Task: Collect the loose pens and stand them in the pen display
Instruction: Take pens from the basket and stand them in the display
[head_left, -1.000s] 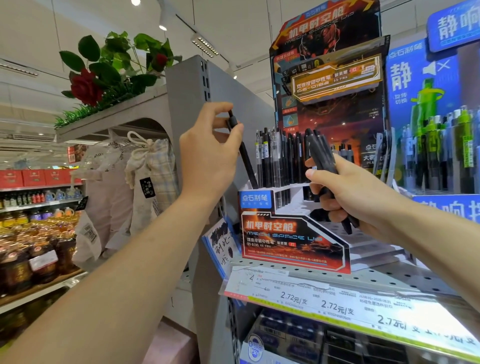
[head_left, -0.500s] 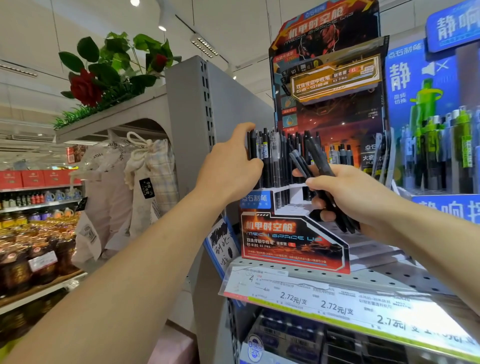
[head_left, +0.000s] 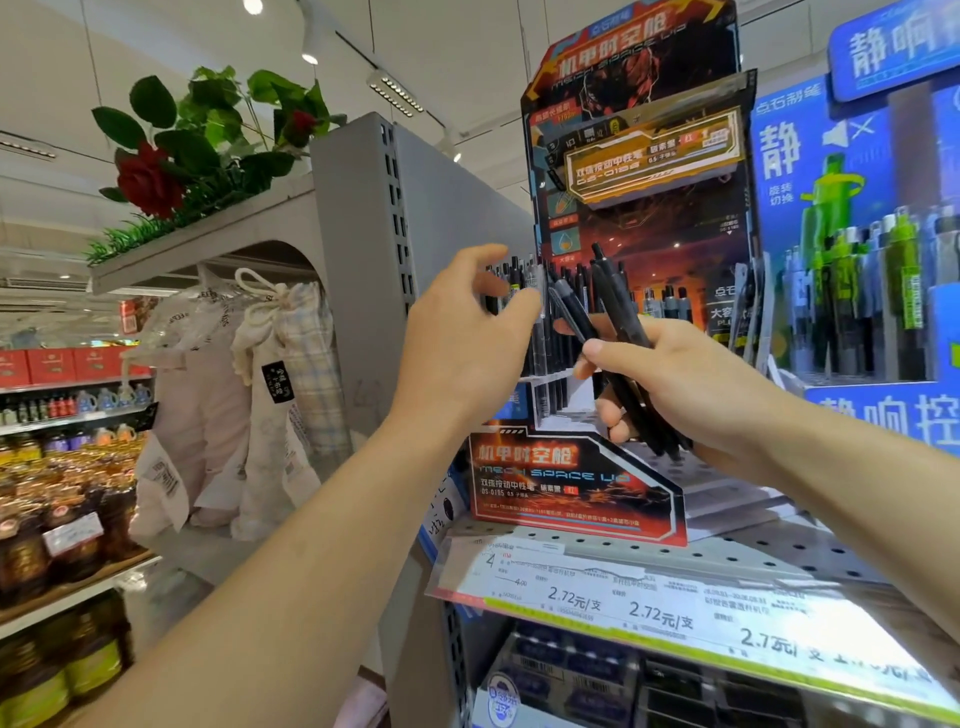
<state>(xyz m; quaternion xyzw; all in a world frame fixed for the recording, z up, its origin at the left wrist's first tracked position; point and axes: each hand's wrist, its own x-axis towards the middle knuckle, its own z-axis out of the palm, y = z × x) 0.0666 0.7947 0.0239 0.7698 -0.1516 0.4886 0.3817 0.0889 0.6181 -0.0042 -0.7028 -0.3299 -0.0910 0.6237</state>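
Observation:
The pen display (head_left: 571, 478) is a black and red tiered stand on a perforated shelf, with several black pens (head_left: 558, 338) upright in its back rows. My right hand (head_left: 680, 384) grips a bundle of loose black pens (head_left: 613, 306), their ends fanned up and to the left. My left hand (head_left: 467, 338) hovers in front of the display's left side, fingers loosely spread and holding nothing, its fingertips close to the fanned pens. My hands hide the display's middle rows.
A blue display with green pens (head_left: 883, 291) stands to the right. A grey shelf upright (head_left: 363, 249) rises to the left. Price labels (head_left: 649, 608) line the shelf edge, with boxed stock (head_left: 571, 680) below. Cloth bags (head_left: 275, 384) hang at left.
My left hand put its single pen into the display's back left row, let go and now hovers empty near the bundle. My right hand raised the bundle slightly.

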